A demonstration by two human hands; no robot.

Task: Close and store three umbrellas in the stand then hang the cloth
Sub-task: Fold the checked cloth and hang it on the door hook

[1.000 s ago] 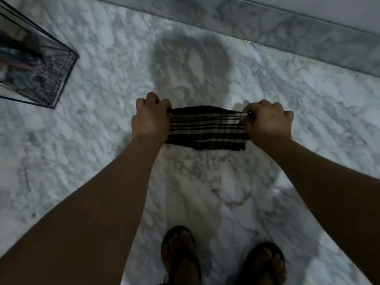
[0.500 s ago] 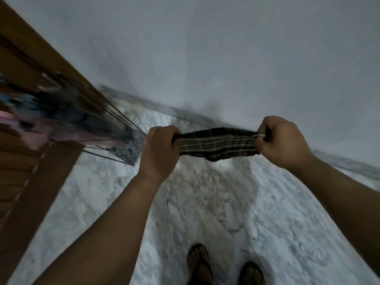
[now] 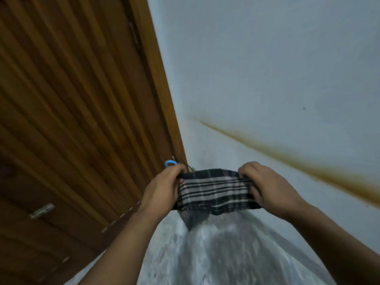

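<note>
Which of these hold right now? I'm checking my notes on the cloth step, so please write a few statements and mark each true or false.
1. Both hands grip the striped cloth, left hand at one end, right hand at the other. True.
2. The cloth lies on the floor. False: it is held up, stretched between the hands.
3. A wooden door stands to the left. True.
4. The wall is spotless. False: a brown streak crosses it.
</note>
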